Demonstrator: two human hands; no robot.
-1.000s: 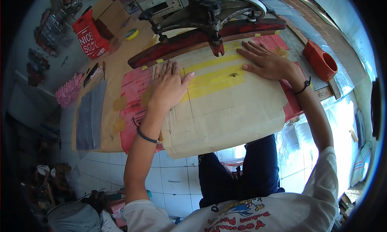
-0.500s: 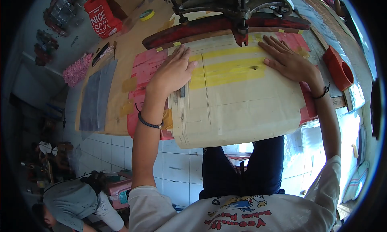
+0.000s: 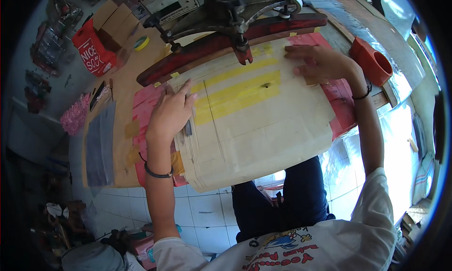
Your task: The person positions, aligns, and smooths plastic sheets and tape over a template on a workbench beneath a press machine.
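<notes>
Paper sheet [image 3: 263, 137], cream w/ thin dark lines, lies mid-frame on the counter [image 3: 126, 78]; its lower edge sits in front of the person's dark trousers [image 3: 301, 186]. Yellow strips [image 3: 240, 97] cross its upper half, 1 w/ a small dark spot. Red sheeting [image 3: 341, 106] shows on 2 sides, L & R.

L hand [image 3: 170, 112] is at the sheet's L edge: fingers extended, slightly apart, thumb out, nothing gripped. Grey bar [image 3: 189, 128] lies on the sheet just below it. R hand [image 3: 325, 66] is nr the sheet's upper R edge: fingers out, thumb well apart w/ a gap btwn, nothing held; can't tell if the tips touch paper.

Upper ctr: long red bar [image 3: 197, 53] under a black metal frame [image 3: 202, 24], nr the sheet's top edge. Upper R: orange-red holder [image 3: 369, 61] w/ round opening. Upper L: red bag [image 3: 94, 54], cardboard box [image 3: 115, 24], yellow tape roll [image 3: 141, 43]. Far L: grey-blue sheet [image 3: 100, 144] on the counter, pink fluffy bundle [image 3: 75, 114] nr its top.
</notes>
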